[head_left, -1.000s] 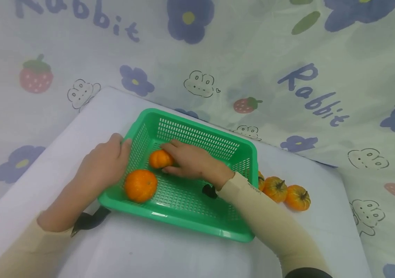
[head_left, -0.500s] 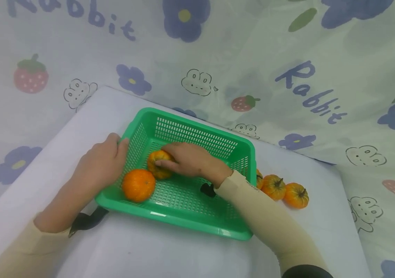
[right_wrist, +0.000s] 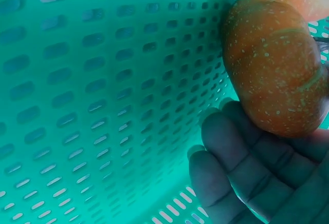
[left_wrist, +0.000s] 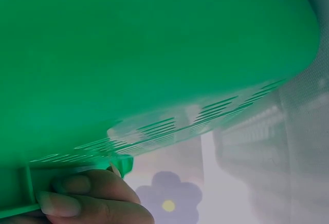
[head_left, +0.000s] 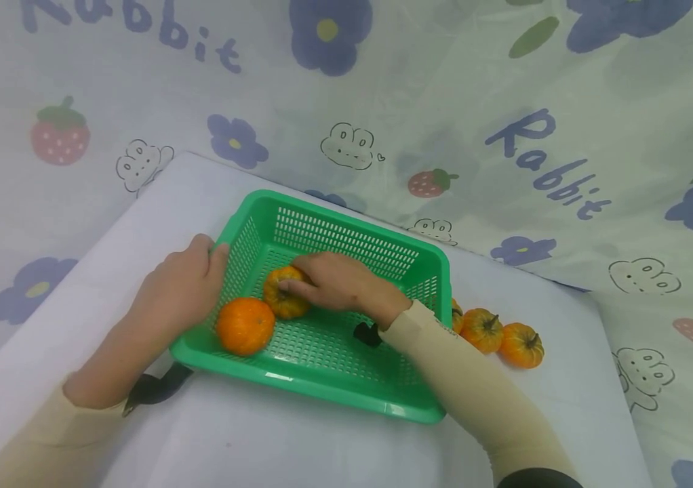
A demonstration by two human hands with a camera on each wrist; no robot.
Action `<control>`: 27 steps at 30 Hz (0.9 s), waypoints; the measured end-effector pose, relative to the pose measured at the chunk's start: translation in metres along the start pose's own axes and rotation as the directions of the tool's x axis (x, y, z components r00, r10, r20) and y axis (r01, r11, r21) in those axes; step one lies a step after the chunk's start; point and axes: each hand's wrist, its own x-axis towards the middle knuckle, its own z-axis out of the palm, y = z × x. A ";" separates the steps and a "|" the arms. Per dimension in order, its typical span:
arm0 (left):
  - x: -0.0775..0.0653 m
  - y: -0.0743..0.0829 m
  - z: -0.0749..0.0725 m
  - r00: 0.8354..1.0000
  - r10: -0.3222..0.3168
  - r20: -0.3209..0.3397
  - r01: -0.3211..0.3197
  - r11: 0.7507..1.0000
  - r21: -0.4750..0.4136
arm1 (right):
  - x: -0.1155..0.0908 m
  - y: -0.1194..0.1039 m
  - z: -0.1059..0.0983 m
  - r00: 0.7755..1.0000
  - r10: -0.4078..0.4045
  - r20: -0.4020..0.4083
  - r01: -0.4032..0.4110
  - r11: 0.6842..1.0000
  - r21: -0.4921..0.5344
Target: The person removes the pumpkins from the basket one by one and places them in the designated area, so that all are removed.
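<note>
Right grip [head_left: 333, 279] clamped round a pumpkin [head_left: 287, 306]; probably firm, lightish, slick-skinned; best held across its sides. Left grip [head_left: 183, 285] clamped on the basket rim [head_left: 334, 394]; likely light, flexy.

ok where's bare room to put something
Free: white tabletop before the green plastic basket, between beige sleeves; basket floor right of two round orange pumpkins, nearside. Crowded: basket's left end, around hands; tabletop rightward, three striped pumpkins.
</note>
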 end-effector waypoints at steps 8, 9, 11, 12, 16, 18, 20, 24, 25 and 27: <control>0.000 0.000 0.000 1.000 -0.001 -0.005 0.001 1.000 0.002 | -0.001 0.001 -0.001 1.000 -0.002 0.009 0.002 1.000 0.023; 0.000 0.000 0.000 1.000 -0.001 -0.005 0.001 1.000 0.001 | -0.001 0.001 -0.001 1.000 0.000 0.010 0.000 1.000 0.028; 0.000 0.000 0.000 1.000 -0.002 -0.004 0.002 1.000 0.001 | -0.001 0.001 -0.002 1.000 0.005 0.011 -0.005 0.999 0.040; 0.000 0.001 0.000 1.000 -0.001 -0.004 0.001 1.000 0.001 | -0.001 0.002 -0.003 1.000 0.008 0.011 -0.009 0.999 0.045; -0.001 0.001 0.000 1.000 0.003 -0.005 -0.003 1.000 0.005 | -0.002 0.002 -0.004 1.000 0.011 0.011 -0.011 0.998 0.064; -0.002 0.002 0.000 1.000 0.006 -0.006 -0.006 1.000 0.006 | -0.003 0.003 -0.005 1.000 0.008 0.009 -0.008 0.998 0.069; -0.002 0.002 0.000 1.000 0.008 -0.008 -0.008 1.000 0.005 | -0.003 0.003 -0.005 1.000 0.003 0.004 -0.003 0.998 0.067; -0.001 0.001 0.000 1.000 0.012 -0.010 -0.012 1.000 0.007 | -0.003 0.006 -0.007 1.000 -0.004 -0.013 0.005 0.998 0.066; -0.001 0.001 0.000 1.000 0.011 -0.010 -0.011 1.000 0.008 | -0.003 0.006 -0.007 1.000 -0.006 -0.015 0.007 0.998 0.070; -0.001 0.001 0.000 1.000 0.009 -0.009 -0.009 1.000 0.009 | -0.003 0.006 -0.007 1.000 -0.009 -0.016 0.010 0.997 0.082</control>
